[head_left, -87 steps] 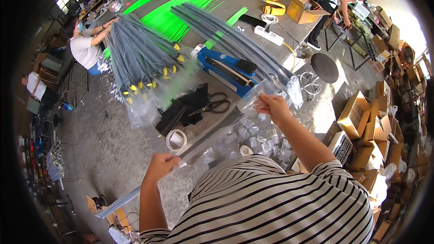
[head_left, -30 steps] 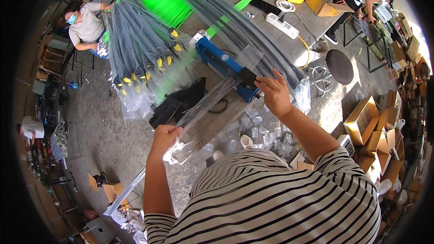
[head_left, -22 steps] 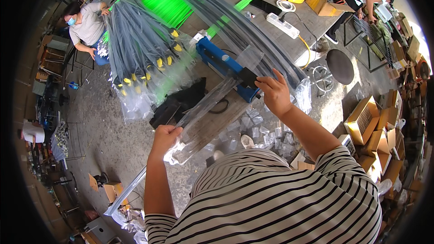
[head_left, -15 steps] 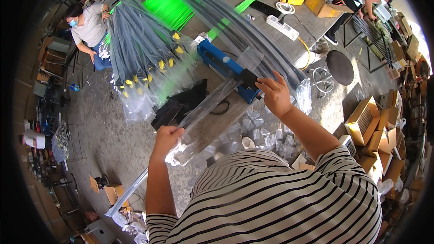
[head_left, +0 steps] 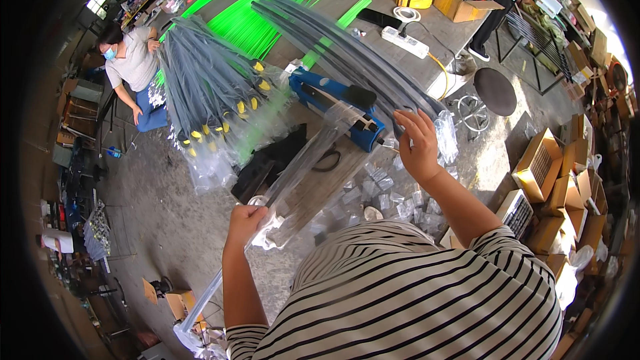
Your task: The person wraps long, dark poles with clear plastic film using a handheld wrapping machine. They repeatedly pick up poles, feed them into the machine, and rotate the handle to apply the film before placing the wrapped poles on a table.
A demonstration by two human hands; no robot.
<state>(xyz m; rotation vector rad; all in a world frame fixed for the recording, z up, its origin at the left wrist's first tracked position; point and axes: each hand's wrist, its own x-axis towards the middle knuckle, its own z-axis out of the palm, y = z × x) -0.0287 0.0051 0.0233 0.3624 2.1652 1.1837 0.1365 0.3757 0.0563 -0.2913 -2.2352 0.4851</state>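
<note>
My left hand is closed on one end of a long clear plastic sleeve. Its other end lies over a blue hand-operated heat sealer on the table. The sealer's arm with the black grip is raised from its base. My right hand hovers just right of the sealer, fingers apart and holding nothing. Beside my left hand hangs a crumpled white piece. A narrow strip of the plastic trails to the lower left behind my left forearm.
Grey bundles in clear bags with yellow tips lie at left; long grey sleeves lie behind the sealer, near green rods. A power strip, stool and cartons are at right. A masked person sits far left.
The sealer's arm has gone from pressed down to raised. My right hand has come off its grip and moved slightly right. My left hand still grips the sleeve.
</note>
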